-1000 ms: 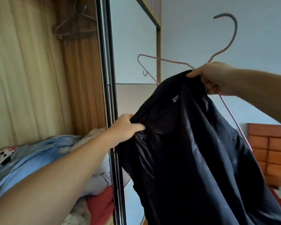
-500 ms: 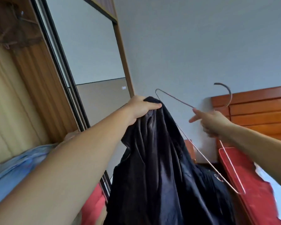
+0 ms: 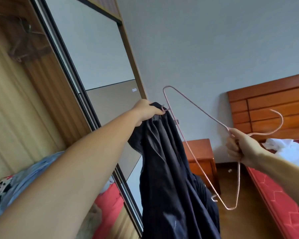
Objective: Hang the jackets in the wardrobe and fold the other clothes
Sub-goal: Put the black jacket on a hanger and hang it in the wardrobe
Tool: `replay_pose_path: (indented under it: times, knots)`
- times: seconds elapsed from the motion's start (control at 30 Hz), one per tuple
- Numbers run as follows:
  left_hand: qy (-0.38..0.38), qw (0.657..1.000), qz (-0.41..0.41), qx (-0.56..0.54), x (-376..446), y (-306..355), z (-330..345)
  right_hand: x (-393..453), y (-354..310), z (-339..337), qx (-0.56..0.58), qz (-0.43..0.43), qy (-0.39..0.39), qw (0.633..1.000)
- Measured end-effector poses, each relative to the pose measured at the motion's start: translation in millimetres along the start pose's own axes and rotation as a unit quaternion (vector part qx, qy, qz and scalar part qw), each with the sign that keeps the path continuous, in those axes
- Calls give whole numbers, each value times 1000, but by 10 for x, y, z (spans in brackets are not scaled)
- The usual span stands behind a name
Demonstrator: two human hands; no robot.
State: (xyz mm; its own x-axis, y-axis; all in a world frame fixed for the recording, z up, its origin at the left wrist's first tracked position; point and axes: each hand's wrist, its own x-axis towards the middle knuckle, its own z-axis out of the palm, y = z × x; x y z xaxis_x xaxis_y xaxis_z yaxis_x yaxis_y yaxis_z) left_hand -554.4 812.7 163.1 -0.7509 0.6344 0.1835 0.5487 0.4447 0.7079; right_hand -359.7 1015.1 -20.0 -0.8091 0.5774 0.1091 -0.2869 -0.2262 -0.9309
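A black jacket (image 3: 169,178) hangs down in the middle of the view. My left hand (image 3: 146,112) grips its top edge, arm stretched forward. A thin pink wire hanger (image 3: 193,107) stands tilted to the right of the jacket, one notched end beside my left fingers. My right hand (image 3: 238,146) grips the hanger at the base of its hook, which curls toward the headboard. The open wardrobe (image 3: 33,94) is on the left, with hangers dimly seen on its rail (image 3: 22,49).
The wardrobe's sliding mirrored door (image 3: 97,66) stands just left of the jacket. Clothes (image 3: 24,180) lie piled in the wardrobe's bottom. A wooden nightstand (image 3: 201,152) is behind the jacket. A bed with a wooden headboard (image 3: 269,104) and red mattress (image 3: 274,200) lies on the right.
The jacket has slid off the hanger's right side. My left hand took the jacket's top and lifted it. My right hand moved right and down the hanger's neck. The view swung right.
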Motion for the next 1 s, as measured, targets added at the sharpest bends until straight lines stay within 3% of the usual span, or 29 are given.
replay_pose_path:
  times: [0.1, 0.23, 0.4, 0.57, 0.63, 0.87, 1.0]
  knots:
    - [14, 999, 2, -31, -53, 42, -76, -202, 241, -112, -112, -9, 32, 993]
    - [-1, 999, 18, -28, -177, 89, -41, -536, 365, -140, -274, -8, 87, 958]
    - [-21, 995, 52, 85, -443, -9, 309, -924, 258, -87, -456, -21, 152, 877]
    - [-61, 989, 51, 127, -879, 32, 742, -1169, 127, -19, -499, -26, 170, 849]
    - [-56, 989, 49, 127, -963, 114, 809, -1229, 119, -21, -485, -37, 177, 856]
    - [44, 990, 13, 137, -1016, 268, 582, -1498, -294, -447, -521, -4, 112, 846]
    - [0, 986, 39, 160, -1174, 526, 766, -1523, -435, -404, -508, -1, 75, 858]
